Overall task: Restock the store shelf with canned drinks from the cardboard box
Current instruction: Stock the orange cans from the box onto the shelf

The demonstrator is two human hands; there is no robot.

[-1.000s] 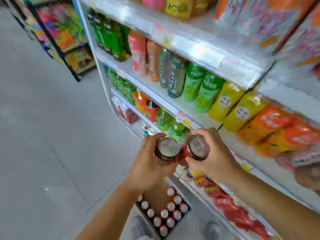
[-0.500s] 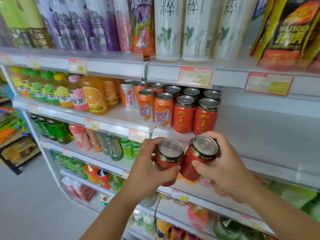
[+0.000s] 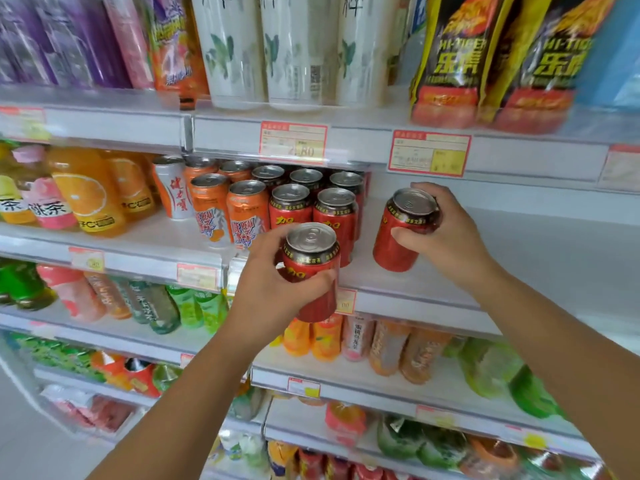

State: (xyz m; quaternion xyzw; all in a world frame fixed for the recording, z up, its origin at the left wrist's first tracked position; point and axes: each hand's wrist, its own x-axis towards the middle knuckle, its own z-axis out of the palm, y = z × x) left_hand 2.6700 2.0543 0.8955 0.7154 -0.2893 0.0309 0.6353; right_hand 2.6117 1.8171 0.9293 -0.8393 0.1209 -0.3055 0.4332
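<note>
fingers (image 3: 304,285) of the left hand (image 3: 273,292) held a red can (image 3: 313,303); right fingers (image 3: 408,235) gripped a second can (image 3: 394,252) tilted over the shelf (image 3: 450,282), stocked cans (image 3: 336,216) just left.

Visible stock and hands, by count.
Two hands are gripping one red can each: left hand (image 3: 273,289) the left-hand can (image 3: 311,271), right hand (image 3: 446,233) the right-hand can (image 3: 398,237). Two shelf red cans (image 3: 291,216) are standing in front, with three can tops (image 3: 306,175) showing behind. Four orange cans (image 3: 247,216), one white can (image 3: 173,195) and three white bottles (image 3: 294,46) are also standing on the shelves.
</note>
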